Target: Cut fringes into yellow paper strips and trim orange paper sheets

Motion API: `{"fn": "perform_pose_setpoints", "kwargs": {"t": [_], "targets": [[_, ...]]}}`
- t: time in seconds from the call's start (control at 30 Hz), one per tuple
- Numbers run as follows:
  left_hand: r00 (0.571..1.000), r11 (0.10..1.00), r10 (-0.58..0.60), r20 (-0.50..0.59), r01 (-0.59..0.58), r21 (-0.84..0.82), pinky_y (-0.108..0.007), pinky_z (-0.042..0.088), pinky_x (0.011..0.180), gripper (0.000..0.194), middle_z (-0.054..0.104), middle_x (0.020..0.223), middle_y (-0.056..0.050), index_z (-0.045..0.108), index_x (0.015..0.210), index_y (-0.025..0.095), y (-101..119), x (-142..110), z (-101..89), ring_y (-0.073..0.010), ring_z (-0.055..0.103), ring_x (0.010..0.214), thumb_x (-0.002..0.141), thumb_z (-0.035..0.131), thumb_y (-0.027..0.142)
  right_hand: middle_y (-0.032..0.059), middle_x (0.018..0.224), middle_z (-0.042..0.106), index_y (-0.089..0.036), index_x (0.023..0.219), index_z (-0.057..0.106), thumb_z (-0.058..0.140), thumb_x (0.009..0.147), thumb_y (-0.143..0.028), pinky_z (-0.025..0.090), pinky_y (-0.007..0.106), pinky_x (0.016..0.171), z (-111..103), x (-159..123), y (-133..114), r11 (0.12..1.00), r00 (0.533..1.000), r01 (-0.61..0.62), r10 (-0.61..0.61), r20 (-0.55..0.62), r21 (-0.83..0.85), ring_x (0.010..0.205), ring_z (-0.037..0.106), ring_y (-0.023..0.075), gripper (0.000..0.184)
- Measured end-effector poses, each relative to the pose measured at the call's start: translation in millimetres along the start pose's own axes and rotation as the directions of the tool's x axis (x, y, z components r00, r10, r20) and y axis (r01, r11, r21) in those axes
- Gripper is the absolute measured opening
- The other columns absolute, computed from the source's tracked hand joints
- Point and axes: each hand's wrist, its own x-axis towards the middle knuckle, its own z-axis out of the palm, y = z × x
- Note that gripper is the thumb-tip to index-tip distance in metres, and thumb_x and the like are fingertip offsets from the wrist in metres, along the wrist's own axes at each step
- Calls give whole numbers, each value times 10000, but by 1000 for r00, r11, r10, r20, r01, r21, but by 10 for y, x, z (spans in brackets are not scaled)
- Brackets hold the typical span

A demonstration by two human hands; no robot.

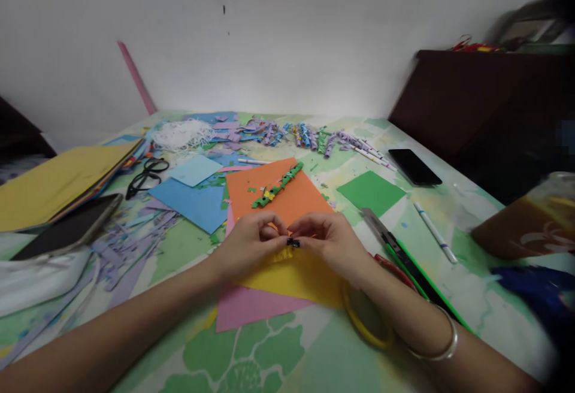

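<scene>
Two hands, left hand [256,232] and right hand [335,240], each grip pinched on one end of a small black piece [293,242] above yellow paper [296,279]; piece mostly covered, can't identify. Both hands hide part of the yellow paper, which overlaps pink paper [258,308]. Red object [396,268] and yellow ring [367,328] partly behind right forearm. Dark-blue item [534,294], right: blurred, unclear. White object [40,282] cut off at left edge.

2 forearms [148,318] angled inward; left hand [254,237], right hand [335,240] pinching, fingertips [307,241] nearly meeting.
</scene>
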Motion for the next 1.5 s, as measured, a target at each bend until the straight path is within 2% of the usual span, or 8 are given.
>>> {"fn": "perform_pose_setpoints", "kwargs": {"t": [0.1,0.3,0.5,0.7,0.93,1.2,1.37,1.5], "targets": [[999,999,34,14,-34,39,-196,288,456,183,591,514,48,561,774,170,18,-6,-25,-81,477,445,747,654,324,32,770,735,-195,757,730,712,677,-196,508,326,718,-14,-1,4,1000,1000,10,-9,-14,12,741,670,189,82],[999,996,47,-28,-44,80,-235,465,599,161,725,663,-18,612,759,181,41,-27,-166,-166,685,677,692,728,271,15,722,719,-192,747,732,721,625,-167,517,306,669,-87,18,-20,998,998,-13,16,-60,55,681,663,166,125],[997,998,-48,-59,45,-48,-195,509,600,171,734,656,8,644,736,186,15,-60,-335,-138,703,660,629,778,182,18,714,714,-175,741,731,761,606,-176,533,278,611,-128,18,-101,994,994,-56,64,-88,94,624,655,142,138],[998,995,-36,-58,30,-99,-169,530,595,183,732,645,17,661,736,184,11,-107,-427,-129,708,651,616,785,126,6,694,710,-177,724,734,797,586,-185,569,289,625,-166,3,-158,989,989,-37,57,-139,146,640,668,151,152],[998,992,2,-64,-10,-130,-154,539,595,174,742,647,17,655,747,187,60,-173,-490,-124,714,639,651,797,157,21,741,734,-200,740,757,835,578,-206,557,261,646,-321,10,-160,988,977,25,8,-213,151,678,673,150,180],[996,988,55,-71,-65,-141,-186,556,627,168,750,681,10,665,768,196,72,-237,-524,-141,719,667,677,802,227,14,748,739,-209,750,759,840,589,-203,569,261,671,-366,-11,-177,981,979,73,-36,-199,183,706,678,150,180],[992,993,39,-123,-52,-105,-221,556,617,199,739,674,-2,667,759,196,42,-203,-522,-164,713,662,643,819,249,18,768,738,-211,771,760,819,622,-204,571,281,686,-354,-25,-197,983,983,52,-19,-185,175,714,677,158,160],[973,996,25,-231,-45,-83,-293,573,721,250,758,826,-47,653,838,183,11,-152,-503,-206,719,818,681,787,324,26,745,735,-203,741,753,834,589,-225,572,286,651,-317,-35,-213,983,984,26,8,-179,184,681,675,163,174]]}}
